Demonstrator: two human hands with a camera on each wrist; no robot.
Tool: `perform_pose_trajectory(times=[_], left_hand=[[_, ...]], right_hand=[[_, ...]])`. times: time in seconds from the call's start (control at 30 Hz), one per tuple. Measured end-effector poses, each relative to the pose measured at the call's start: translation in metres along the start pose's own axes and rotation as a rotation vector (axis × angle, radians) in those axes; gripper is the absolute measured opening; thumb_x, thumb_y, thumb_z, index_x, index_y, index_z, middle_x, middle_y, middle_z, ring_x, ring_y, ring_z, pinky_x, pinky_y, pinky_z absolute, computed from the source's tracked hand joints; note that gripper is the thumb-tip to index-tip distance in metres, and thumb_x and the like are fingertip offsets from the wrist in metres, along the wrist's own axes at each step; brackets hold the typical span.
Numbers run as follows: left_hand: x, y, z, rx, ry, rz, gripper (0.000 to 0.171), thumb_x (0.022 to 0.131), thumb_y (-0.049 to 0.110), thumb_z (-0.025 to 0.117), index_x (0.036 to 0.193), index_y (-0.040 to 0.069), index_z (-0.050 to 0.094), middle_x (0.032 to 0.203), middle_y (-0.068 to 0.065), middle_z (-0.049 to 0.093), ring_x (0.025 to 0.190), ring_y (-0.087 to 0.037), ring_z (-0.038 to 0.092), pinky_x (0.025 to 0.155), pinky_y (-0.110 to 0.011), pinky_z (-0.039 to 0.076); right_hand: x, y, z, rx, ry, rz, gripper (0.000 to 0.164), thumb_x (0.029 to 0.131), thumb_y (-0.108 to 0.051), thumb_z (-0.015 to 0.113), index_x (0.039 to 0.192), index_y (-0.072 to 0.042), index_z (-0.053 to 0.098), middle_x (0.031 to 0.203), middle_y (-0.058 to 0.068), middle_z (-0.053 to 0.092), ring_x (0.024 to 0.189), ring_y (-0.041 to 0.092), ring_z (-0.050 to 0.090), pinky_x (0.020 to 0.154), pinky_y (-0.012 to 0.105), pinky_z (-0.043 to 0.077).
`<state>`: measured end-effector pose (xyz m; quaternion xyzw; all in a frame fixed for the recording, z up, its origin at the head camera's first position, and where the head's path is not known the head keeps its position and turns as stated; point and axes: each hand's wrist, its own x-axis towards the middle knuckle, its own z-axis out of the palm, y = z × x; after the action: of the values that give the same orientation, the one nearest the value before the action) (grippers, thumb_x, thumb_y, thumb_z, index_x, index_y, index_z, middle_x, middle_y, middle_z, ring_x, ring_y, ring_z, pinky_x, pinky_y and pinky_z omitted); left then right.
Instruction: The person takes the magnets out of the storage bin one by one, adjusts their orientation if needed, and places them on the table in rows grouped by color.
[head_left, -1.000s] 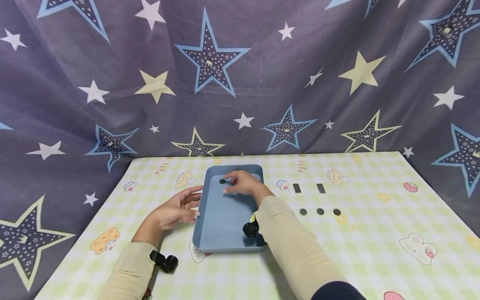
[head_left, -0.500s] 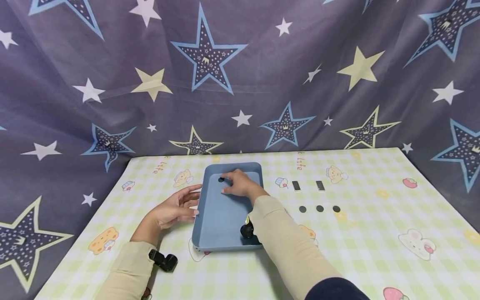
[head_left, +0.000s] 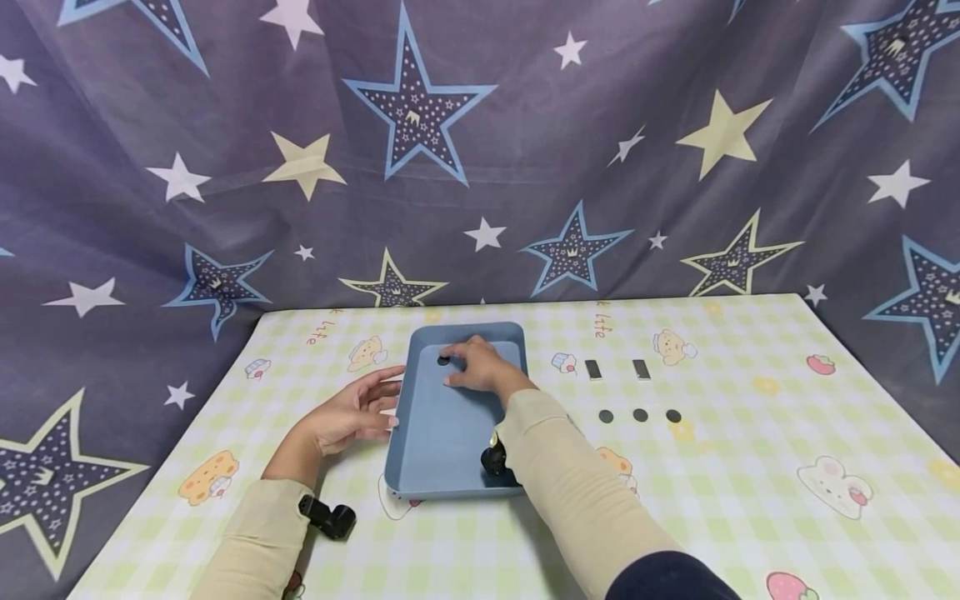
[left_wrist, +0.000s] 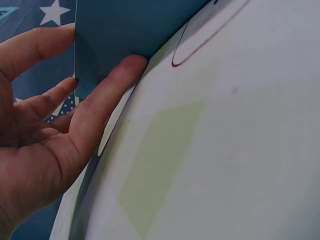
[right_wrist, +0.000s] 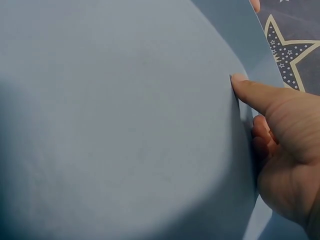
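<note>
A blue rectangular tray lies on the table, its long side running away from me. Near its far left corner a small black disc rests on the tray floor. My right hand reaches over the tray, its index fingertip on the disc and its thumb apart from it. In the right wrist view a finger of that hand reaches a thin dark edge on the tray floor. My left hand rests against the tray's left wall, fingers spread; in the left wrist view fingertips touch the blue wall.
To the tray's right, two dark rectangular pieces lie side by side. Nearer me is a row of black discs. A checked cartoon tablecloth covers the table. Behind hangs a grey-purple curtain with stars.
My right index finger has come over onto the black disc, partly covering it. The left hand stays at the tray wall. The head view has shifted slightly.
</note>
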<state>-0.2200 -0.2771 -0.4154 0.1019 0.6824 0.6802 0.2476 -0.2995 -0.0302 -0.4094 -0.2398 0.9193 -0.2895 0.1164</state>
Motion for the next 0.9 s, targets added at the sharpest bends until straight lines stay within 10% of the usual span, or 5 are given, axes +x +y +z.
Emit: perform_pose_trajectory(times=[0.43,0.9], left_hand=[[0.0002,-0.0002,0.0001,0.012,0.01,0.001,0.089,0.085,-0.006,0.066,0.156,0.008,0.015,0.157,-0.025,0.018,0.138,-0.038,0.031,0.089,-0.047,0.052],[0.0,-0.0008,0.0001,0.021,0.024,-0.009,0.088,0.085,-0.006,0.066,0.156,0.009,0.017,0.157,-0.024,0.019,0.138,-0.038,0.031,0.088,-0.046,0.053]], right_hand=[[-0.0026,0.003,-0.0011,0.1,0.038,-0.025,0.012,0.09,-0.009,0.07,0.102,-0.011,0.07,0.112,0.009,0.051,0.101,0.023,0.053,0.091,0.036,0.043],[-0.0023,0.0086,-0.0036,0.234,0.036,-0.084,0.011,0.091,-0.006,0.069,0.102,-0.004,0.068,0.106,0.006,0.064,0.098,0.02,0.058,0.091,0.035,0.046]])
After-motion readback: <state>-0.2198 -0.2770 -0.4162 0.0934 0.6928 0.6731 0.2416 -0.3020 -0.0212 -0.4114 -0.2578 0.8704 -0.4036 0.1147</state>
